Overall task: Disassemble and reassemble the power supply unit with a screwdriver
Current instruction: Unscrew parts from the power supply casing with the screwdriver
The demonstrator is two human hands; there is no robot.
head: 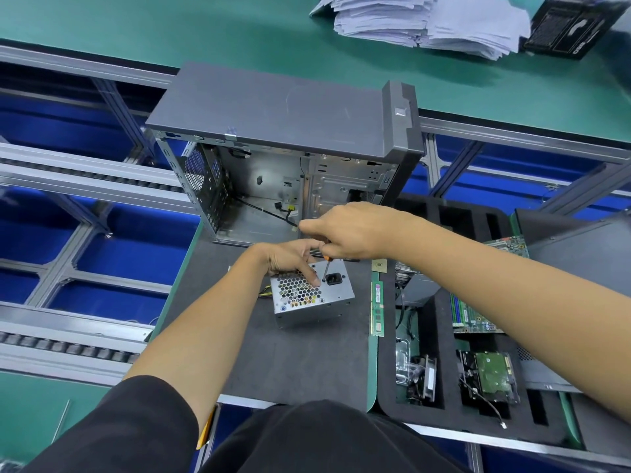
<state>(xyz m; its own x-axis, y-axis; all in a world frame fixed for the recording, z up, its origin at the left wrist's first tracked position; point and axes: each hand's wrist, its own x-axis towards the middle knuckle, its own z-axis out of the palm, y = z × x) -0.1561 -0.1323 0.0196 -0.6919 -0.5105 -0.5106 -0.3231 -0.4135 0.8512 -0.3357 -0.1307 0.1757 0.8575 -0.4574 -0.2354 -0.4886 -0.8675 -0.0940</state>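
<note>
While gripped, screwdriver [326,268] near-upright, tip down.

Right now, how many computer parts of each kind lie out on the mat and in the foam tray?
Power supply unit: 1
Computer case: 1
RAM stick: 1
Circuit board: 1
Hard drive: 1
Cooling fan: 1
Total: 6

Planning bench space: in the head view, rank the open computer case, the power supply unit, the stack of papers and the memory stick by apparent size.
1. computer case
2. stack of papers, though farther away
3. power supply unit
4. memory stick
</note>
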